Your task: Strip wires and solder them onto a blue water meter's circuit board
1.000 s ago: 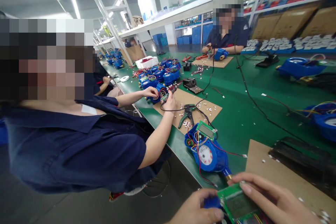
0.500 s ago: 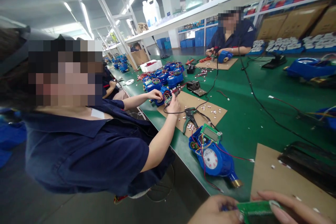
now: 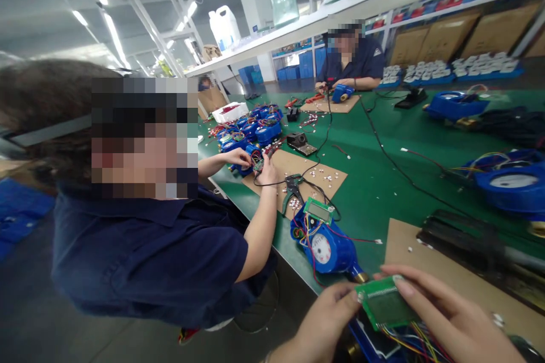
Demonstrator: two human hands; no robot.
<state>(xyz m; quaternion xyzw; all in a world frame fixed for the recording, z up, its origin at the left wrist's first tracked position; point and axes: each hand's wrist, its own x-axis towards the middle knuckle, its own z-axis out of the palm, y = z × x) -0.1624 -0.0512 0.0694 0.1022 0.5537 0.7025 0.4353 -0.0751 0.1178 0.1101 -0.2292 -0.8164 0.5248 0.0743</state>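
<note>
At the lower right, a green circuit board with a grey display (image 3: 389, 303) is gripped between my two hands. My left hand (image 3: 330, 315) pinches its left edge. My right hand (image 3: 443, 306) holds its upper right corner with thumb and fingers. Yellow, red and black wires run from the board's lower edge. Below it sits a blue meter housing (image 3: 368, 340), partly hidden by the board and my hands. Just beyond my left hand lies another blue water meter (image 3: 326, 247) with its own display board (image 3: 318, 211) resting on top.
A co-worker (image 3: 149, 249) on the left works at a cardboard sheet (image 3: 336, 181) with wire strippers (image 3: 293, 187). Several blue meters (image 3: 255, 125) cluster beyond. Across the green table (image 3: 366, 181) sits another person (image 3: 351, 62). A dark tool holder (image 3: 468, 244) lies at right.
My view has turned slightly right and down. Both hands and the circuit board have come up further into view, showing its display, its wires and the blue housing below.
</note>
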